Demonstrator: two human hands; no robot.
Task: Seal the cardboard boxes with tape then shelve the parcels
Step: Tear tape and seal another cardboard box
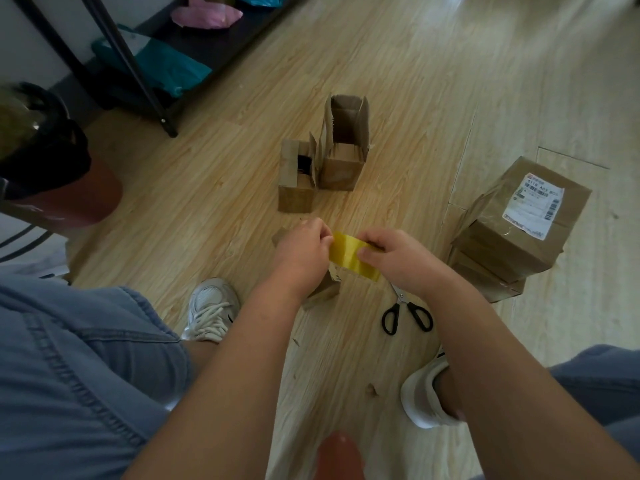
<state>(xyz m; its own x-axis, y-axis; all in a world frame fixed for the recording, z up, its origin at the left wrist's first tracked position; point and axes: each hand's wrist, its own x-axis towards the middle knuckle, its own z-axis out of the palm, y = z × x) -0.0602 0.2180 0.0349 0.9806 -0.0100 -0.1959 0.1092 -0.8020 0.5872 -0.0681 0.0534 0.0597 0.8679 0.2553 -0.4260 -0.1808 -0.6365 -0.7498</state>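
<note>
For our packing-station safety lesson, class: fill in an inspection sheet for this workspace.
Surface: wooden floor.
Job's things: small open box beside tall open box; yellow tape strip; taped parcel stack at right.
Clutter: scissors and cardboard scraps on the floor.
Grips: left hand and right hand each pinch the tape strip.
Cables: nothing seen.
Surroundings: shelf rack holding teal mailer bags; bin at left.

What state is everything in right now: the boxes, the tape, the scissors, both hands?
Tape strip: stretched between both hands.
Left hand: pinches one end.
Right hand: pinches the other end.
Tall box: upright, flaps open.
Short box: upright, open, beside it.
Labelled parcel: taped shut, topping a stack.
Scissors: on the floor, unheld.
</note>
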